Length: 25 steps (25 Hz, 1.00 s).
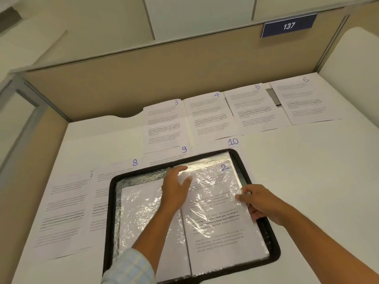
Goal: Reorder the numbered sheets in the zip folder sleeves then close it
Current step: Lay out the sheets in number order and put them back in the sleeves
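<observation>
The black zip folder lies open on the white desk, its clear sleeves crinkled and shiny. Sheet 2 sits in the right-hand sleeve. My left hand rests flat with spread fingers near the spine at the top of that sleeve. My right hand pinches the sleeve's right edge. Loose sheets lie around: sheet 3, sheet 4, sheet 5 and sheet 6 in a far row; sheet 8, sheet 9 and sheet 10 closer, partly under the folder.
A beige partition walls the desk's far side, with a blue sign reading 137. Another sheet lies at the left, its number mostly covered. The desk's right side is bare white surface.
</observation>
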### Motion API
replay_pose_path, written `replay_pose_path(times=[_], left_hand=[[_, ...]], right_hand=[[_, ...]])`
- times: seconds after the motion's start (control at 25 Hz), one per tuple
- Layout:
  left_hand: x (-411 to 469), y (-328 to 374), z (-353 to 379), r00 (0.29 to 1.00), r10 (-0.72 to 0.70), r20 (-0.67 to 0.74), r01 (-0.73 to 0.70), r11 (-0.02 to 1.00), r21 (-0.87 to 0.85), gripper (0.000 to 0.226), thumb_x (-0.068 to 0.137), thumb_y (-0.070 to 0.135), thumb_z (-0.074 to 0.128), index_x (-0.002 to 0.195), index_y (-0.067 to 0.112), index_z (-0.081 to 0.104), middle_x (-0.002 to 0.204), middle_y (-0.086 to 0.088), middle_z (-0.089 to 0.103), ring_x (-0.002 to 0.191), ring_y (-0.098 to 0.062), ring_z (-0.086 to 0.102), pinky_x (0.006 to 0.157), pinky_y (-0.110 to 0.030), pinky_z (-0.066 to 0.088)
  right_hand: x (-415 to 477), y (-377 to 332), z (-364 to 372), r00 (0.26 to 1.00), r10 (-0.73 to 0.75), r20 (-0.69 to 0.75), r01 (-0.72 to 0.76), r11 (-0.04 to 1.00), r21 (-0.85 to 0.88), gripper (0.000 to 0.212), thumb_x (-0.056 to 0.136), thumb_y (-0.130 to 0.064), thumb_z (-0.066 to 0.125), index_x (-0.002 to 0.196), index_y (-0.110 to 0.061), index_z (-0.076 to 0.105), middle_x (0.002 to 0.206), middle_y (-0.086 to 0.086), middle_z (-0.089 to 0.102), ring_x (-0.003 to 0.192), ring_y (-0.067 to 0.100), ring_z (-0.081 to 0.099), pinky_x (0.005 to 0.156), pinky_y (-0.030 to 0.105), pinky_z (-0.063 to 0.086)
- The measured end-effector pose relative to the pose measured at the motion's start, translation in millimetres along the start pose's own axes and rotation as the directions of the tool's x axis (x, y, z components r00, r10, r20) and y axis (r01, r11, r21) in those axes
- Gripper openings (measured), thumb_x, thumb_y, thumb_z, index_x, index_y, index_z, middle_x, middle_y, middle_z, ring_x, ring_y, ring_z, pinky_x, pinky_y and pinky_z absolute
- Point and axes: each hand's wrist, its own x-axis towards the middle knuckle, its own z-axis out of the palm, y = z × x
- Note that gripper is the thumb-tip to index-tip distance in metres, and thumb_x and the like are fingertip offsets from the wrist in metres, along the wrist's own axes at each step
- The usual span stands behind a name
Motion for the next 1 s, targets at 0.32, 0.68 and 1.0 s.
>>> replay_pose_path(times=[0.32,0.68,1.0], left_hand=[[-113.8,-22.3,-68.9,0.934,-0.19,0.303,0.261,0.942,-0.212,0.028,0.096,0.052,0.067,0.123,0.043,0.066,0.129,0.018,0.067,0.122,-0.002,0.062,0.102,-0.031,0.053],[-121.5,-36.5,-141.4,0.889,-0.219,0.401,0.429,0.702,-0.569,0.054,0.094,0.062,0.056,0.131,0.025,0.067,0.128,-0.002,0.073,0.114,-0.028,0.072,0.096,-0.064,0.056],[-122.4,-77.0,-180.0,0.875,-0.193,0.445,0.471,0.554,-0.687,0.056,0.102,0.063,0.05,0.139,0.024,0.064,0.132,-0.016,0.07,0.123,-0.037,0.067,0.106,-0.061,0.051]], right_hand=[[-70.0,-26.2,86.0,0.922,-0.204,-0.328,0.263,0.954,0.147,0.009,0.099,-0.013,0.068,0.108,-0.015,0.07,0.088,0.007,0.08,0.081,0.025,0.078,0.072,0.036,0.057],[-83.5,-60.1,227.0,0.873,-0.377,-0.31,0.414,0.908,0.061,0.013,0.099,-0.019,0.068,0.11,-0.027,0.066,0.083,0.004,0.079,0.075,0.023,0.076,0.074,0.044,0.063],[-56.9,-38.5,318.0,0.861,-0.493,-0.121,0.49,0.87,-0.056,0.028,0.101,-0.033,0.066,0.128,-0.033,0.062,0.099,-0.009,0.078,0.095,0.002,0.072,0.088,0.034,0.058]])
